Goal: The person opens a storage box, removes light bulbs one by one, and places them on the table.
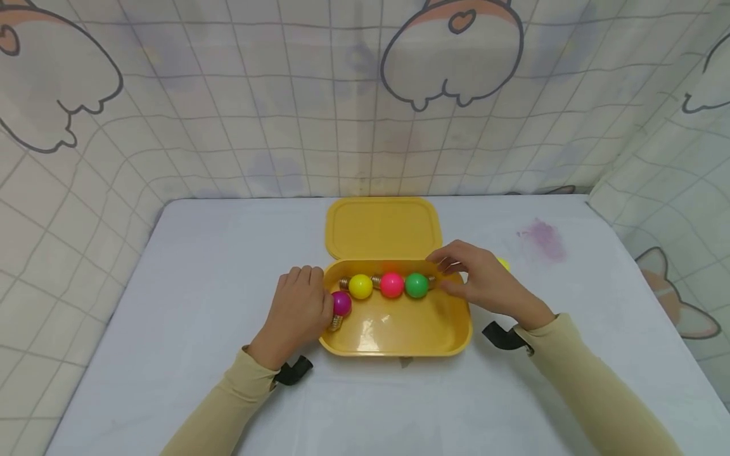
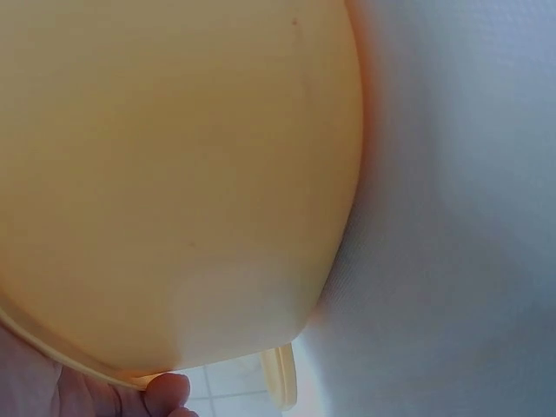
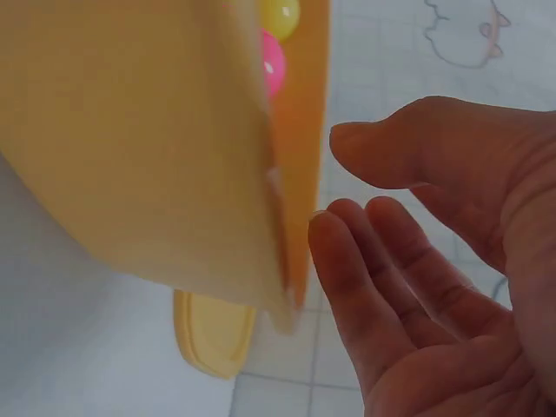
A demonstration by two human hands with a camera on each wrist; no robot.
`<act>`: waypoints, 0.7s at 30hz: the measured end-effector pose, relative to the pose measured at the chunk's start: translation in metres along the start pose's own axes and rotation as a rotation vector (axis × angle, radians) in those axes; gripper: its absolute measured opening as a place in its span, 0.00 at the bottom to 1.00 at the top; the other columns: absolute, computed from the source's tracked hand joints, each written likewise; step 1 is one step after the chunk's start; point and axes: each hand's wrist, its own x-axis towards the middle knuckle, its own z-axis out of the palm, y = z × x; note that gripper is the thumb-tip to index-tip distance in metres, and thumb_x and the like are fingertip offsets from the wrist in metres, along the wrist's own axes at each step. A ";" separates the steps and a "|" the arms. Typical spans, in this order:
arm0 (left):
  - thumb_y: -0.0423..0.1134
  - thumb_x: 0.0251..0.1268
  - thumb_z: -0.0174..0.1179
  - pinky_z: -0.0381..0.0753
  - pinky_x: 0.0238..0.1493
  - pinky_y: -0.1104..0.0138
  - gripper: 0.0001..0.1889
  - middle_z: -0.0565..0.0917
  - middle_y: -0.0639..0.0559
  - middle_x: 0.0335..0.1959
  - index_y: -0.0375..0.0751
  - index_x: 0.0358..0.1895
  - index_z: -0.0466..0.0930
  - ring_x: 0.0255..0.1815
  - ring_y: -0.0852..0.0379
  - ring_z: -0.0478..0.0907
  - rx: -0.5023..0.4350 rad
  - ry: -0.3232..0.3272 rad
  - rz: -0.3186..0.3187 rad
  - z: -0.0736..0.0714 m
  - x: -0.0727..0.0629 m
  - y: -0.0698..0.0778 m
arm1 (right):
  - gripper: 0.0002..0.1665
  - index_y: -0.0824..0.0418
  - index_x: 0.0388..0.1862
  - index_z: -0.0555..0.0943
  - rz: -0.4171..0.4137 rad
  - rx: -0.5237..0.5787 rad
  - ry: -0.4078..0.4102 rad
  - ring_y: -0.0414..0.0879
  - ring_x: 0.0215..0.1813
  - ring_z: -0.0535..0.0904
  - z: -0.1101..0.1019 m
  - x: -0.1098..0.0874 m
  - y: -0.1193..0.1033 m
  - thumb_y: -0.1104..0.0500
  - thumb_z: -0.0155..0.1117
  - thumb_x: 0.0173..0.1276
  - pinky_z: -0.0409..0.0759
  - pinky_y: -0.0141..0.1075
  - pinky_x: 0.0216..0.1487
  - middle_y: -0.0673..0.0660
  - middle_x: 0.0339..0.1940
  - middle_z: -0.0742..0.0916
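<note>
A yellow plastic box (image 1: 399, 335) lies with its inside facing up. In it are several toy light bulbs with gold screw bases: a yellow bulb (image 1: 360, 287), a pink bulb (image 1: 391, 285) and a green bulb (image 1: 416, 285) along the back, plus a purple bulb (image 1: 341, 304) at the left side. My left hand (image 1: 299, 310) grips the box's left rim, partly covering the purple bulb; its fingertips (image 2: 167, 393) show at the rim in the left wrist view. Over the right back corner hovers my right hand (image 1: 485, 278), fingers loosely bent, holding nothing.
Behind the box lies a matching yellow lid (image 1: 383, 228). A small yellow thing (image 1: 504, 263) is mostly hidden by the right hand. The white tabletop (image 1: 228, 253) bears a pinkish stain (image 1: 544, 239) at the right, and a checked curtain (image 1: 319, 126) hangs around the table.
</note>
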 end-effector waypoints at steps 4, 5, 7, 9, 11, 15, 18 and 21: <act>0.39 0.70 0.53 0.67 0.41 0.57 0.10 0.67 0.47 0.26 0.36 0.34 0.68 0.32 0.48 0.64 -0.002 -0.004 -0.002 0.000 0.000 0.000 | 0.26 0.62 0.59 0.80 0.014 -0.026 -0.053 0.51 0.52 0.87 0.004 0.006 -0.002 0.68 0.73 0.61 0.86 0.48 0.57 0.57 0.50 0.86; 0.39 0.70 0.53 0.68 0.41 0.57 0.10 0.67 0.47 0.26 0.36 0.34 0.68 0.32 0.48 0.64 -0.003 -0.006 -0.003 0.000 0.000 0.000 | 0.26 0.62 0.59 0.80 0.021 -0.032 -0.065 0.50 0.52 0.87 0.005 0.007 -0.003 0.68 0.73 0.62 0.86 0.48 0.57 0.56 0.50 0.86; 0.39 0.70 0.52 0.68 0.41 0.57 0.10 0.67 0.47 0.26 0.36 0.34 0.68 0.32 0.48 0.64 -0.003 -0.012 -0.006 0.000 0.000 0.000 | 0.25 0.61 0.60 0.80 0.035 -0.038 -0.092 0.49 0.53 0.87 0.006 0.009 -0.004 0.68 0.72 0.62 0.85 0.47 0.58 0.55 0.51 0.86; 0.39 0.70 0.52 0.68 0.41 0.57 0.10 0.67 0.47 0.26 0.36 0.34 0.68 0.32 0.48 0.64 -0.003 -0.014 -0.007 0.000 0.000 0.000 | 0.25 0.60 0.60 0.81 0.045 -0.046 -0.117 0.49 0.55 0.86 0.007 0.011 -0.005 0.68 0.71 0.64 0.85 0.47 0.59 0.54 0.52 0.86; 0.39 0.70 0.53 0.68 0.41 0.57 0.10 0.67 0.47 0.26 0.36 0.35 0.68 0.32 0.48 0.64 -0.004 -0.013 -0.004 -0.001 0.000 0.000 | 0.24 0.60 0.60 0.81 0.052 -0.058 -0.138 0.49 0.56 0.86 0.009 0.013 -0.005 0.68 0.70 0.65 0.85 0.47 0.60 0.54 0.54 0.86; 0.39 0.70 0.53 0.68 0.41 0.57 0.10 0.67 0.47 0.27 0.36 0.35 0.68 0.32 0.48 0.63 0.001 -0.006 0.001 -0.001 0.000 0.000 | 0.23 0.59 0.60 0.82 0.060 -0.090 -0.167 0.49 0.55 0.84 0.012 0.017 -0.006 0.68 0.69 0.65 0.85 0.48 0.60 0.54 0.54 0.86; 0.40 0.69 0.53 0.68 0.41 0.58 0.10 0.68 0.47 0.27 0.36 0.35 0.69 0.32 0.48 0.63 0.002 0.001 0.004 -0.001 0.000 0.000 | 0.22 0.58 0.59 0.83 0.053 -0.118 -0.182 0.49 0.54 0.83 0.014 0.020 -0.006 0.68 0.68 0.66 0.85 0.47 0.60 0.53 0.53 0.86; 0.40 0.69 0.53 0.67 0.41 0.58 0.10 0.68 0.47 0.27 0.36 0.34 0.68 0.32 0.49 0.63 0.003 0.006 0.004 -0.001 0.000 0.000 | 0.21 0.56 0.59 0.83 0.030 -0.148 -0.193 0.48 0.52 0.82 0.015 0.021 -0.005 0.67 0.68 0.67 0.84 0.46 0.59 0.52 0.52 0.86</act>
